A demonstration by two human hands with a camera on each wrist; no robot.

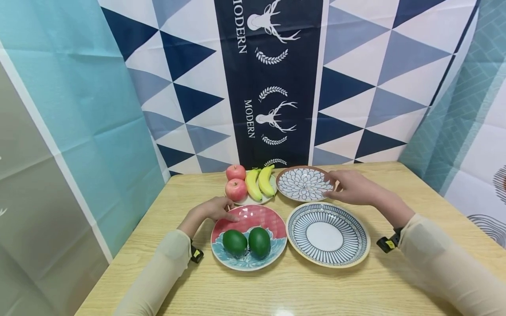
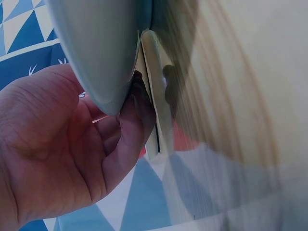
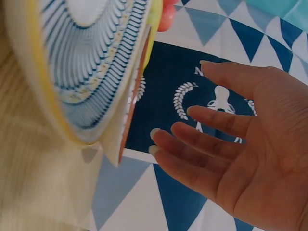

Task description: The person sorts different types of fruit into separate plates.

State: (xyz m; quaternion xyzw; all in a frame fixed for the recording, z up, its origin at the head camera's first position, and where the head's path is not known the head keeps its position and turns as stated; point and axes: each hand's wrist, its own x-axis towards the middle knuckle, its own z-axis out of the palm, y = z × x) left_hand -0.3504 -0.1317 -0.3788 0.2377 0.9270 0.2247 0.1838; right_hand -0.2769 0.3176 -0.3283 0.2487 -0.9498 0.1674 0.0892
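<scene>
Your left hand (image 1: 213,210) sits left of centre in the head view, fingers curled over the far-left rim of the red and teal plate (image 1: 269,219); the left wrist view shows the fingertips (image 2: 137,103) tucked under that rim, so the hand grips the plate's edge. The plate rests on the wooden table (image 1: 276,289) in the lower middle of the frame, with two green fruits (image 1: 247,241) lying side by side on its near half.

Your right hand (image 1: 353,188) reaches in from the right, forearm angled toward centre, palm down beside the right edge of the flower-pattern plate (image 1: 303,184). In the right wrist view its fingers (image 3: 211,144) are straight and spread, holding nothing, just short of the plate's rim.

Below it lies the striped blue plate (image 1: 328,235). At the table's far edge, two apples (image 1: 236,182) and two bananas (image 1: 259,182) share a small plate.
</scene>
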